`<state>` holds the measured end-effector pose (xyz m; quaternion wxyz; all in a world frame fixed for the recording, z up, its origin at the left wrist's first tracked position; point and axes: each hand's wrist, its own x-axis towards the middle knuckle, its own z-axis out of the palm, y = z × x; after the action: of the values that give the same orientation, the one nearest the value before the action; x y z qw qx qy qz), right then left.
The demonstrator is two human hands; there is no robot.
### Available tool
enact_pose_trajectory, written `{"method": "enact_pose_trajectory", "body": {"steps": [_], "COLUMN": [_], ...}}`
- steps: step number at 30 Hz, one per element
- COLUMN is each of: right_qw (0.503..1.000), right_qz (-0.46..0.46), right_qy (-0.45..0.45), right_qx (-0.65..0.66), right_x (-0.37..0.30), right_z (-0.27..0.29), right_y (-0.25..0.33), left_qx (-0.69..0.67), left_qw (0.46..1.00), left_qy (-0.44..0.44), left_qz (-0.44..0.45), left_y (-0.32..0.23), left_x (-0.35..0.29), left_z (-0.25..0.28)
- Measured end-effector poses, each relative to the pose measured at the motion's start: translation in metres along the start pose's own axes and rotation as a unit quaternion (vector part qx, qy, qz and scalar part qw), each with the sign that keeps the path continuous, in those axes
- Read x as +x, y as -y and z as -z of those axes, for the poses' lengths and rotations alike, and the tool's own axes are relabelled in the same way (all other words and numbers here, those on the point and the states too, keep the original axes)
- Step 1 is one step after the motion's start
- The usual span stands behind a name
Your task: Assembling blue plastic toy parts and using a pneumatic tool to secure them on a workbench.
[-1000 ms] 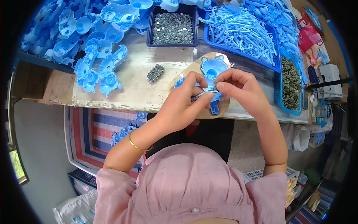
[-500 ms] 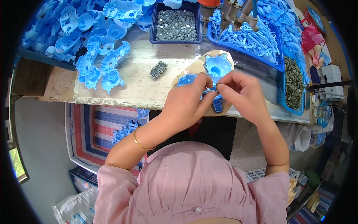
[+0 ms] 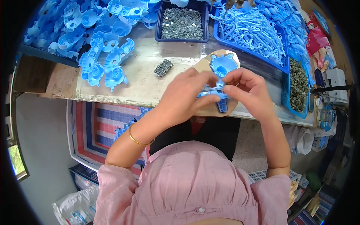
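Note:
A light-blue plastic shell (image 3: 224, 64) with a round cup and a dark-blue stem lies on a tan board (image 3: 202, 66) at the table's front edge. My left hand (image 3: 183, 93) is over the shell's left side, thumb and forefinger apart; its fingers are slightly blurred. Between them shows a thin pale bar across the shell. On the shell's other side, my right hand (image 3: 247, 90) pinches thumb and forefinger together near the narrow middle. Whatever sits in that pinch is hidden.
A clump of small metal parts (image 3: 163, 68) lies left of the board. Further left are blue shells (image 3: 114, 75). Behind stand a tray of small metal pieces (image 3: 159, 35), a basket of blue rods (image 3: 288, 56) and, at right, a basket of metal parts (image 3: 298, 88).
My left thumb and forefinger have parted from near the shell's middle, and the left hand has drawn slightly back. My right hand stays pinched there. The whole view has shifted a little.

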<state>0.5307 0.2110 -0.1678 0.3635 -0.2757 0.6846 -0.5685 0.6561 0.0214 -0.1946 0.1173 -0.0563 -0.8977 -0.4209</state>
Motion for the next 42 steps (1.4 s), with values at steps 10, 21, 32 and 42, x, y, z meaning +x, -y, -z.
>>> {"method": "enact_pose_trajectory", "body": {"steps": [10,21,32,42], "right_qw": [0.996,0.993,0.987,0.961], "right_qz": [-0.056,-0.08,-0.099,-0.041], "right_qy": [-0.061,-0.035,-0.041,0.054], "right_qx": [-0.018,-0.081,-0.119,-0.269], "right_x": [0.016,0.019,0.018,0.024], "right_z": [0.004,0.011,0.004,0.006], "right_y": [-0.026,-0.021,-0.013,0.0], "left_qx": [0.15,0.14,0.129,0.175], "left_qw": [0.986,0.988,0.988,0.982], "left_qy": [-0.075,-0.069,-0.082,-0.078], "left_qz": [-0.005,0.014,0.003,0.006], "left_y": [0.02,0.022,0.024,0.017], "left_x": [-0.003,-0.001,0.0,0.0], "left_z": [-0.001,-0.003,-0.003,-0.004]}}
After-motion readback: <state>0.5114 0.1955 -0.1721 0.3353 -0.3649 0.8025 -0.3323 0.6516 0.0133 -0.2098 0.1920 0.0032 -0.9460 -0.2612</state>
